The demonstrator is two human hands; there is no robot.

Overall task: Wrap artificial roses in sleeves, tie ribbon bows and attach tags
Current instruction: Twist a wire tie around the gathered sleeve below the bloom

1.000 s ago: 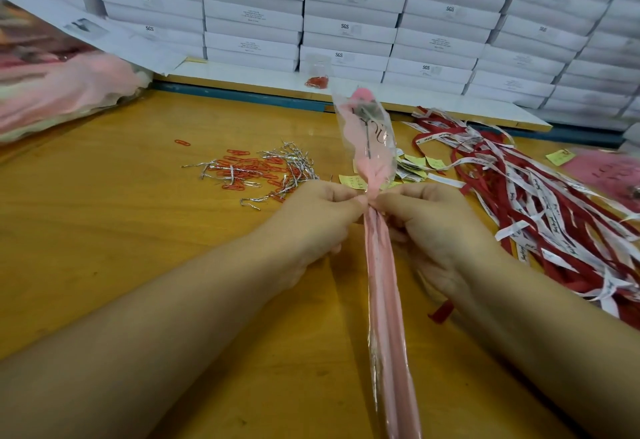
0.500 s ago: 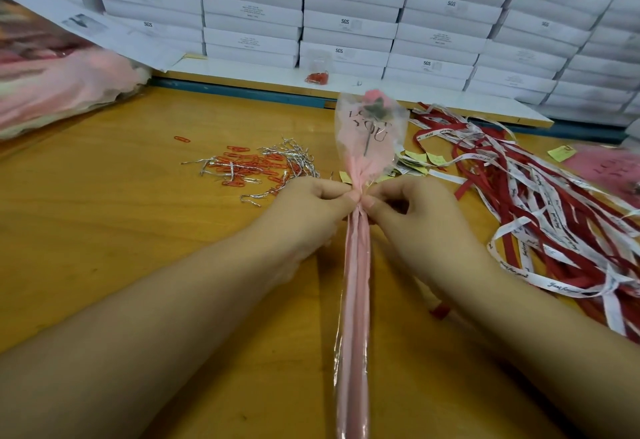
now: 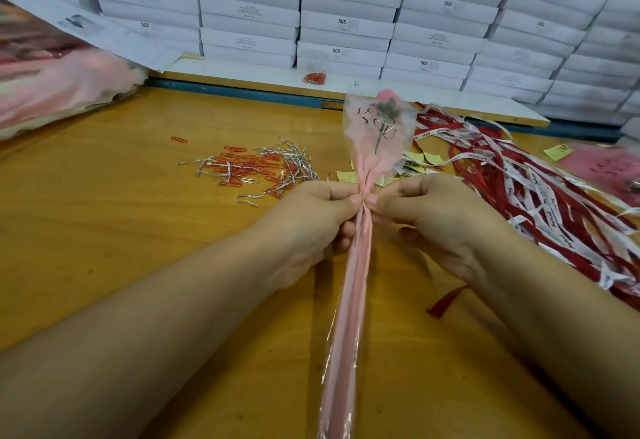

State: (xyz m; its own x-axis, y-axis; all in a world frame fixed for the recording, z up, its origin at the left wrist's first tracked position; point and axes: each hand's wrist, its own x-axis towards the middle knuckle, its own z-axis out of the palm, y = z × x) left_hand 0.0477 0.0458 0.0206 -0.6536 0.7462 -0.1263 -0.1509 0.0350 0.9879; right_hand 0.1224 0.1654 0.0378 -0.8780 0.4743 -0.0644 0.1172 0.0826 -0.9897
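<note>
though pinched midway, the sleeved rose [image 3: 377,134] points away.

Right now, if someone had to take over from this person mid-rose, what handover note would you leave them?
Left hand: pinches the gathered neck of the clear-and-pink printed plastic sleeve from its left.
Right hand: pinches the same neck from the right.
Things: the pink artificial rose sits inside the sleeve; on the wooden table, silver twist ties lie to its left, yellow paper tags and red and white ribbons to its right.
Done: rose sleeved, neck gathered.
Left: ribbon bow and tag; neither shows on this rose.
</note>
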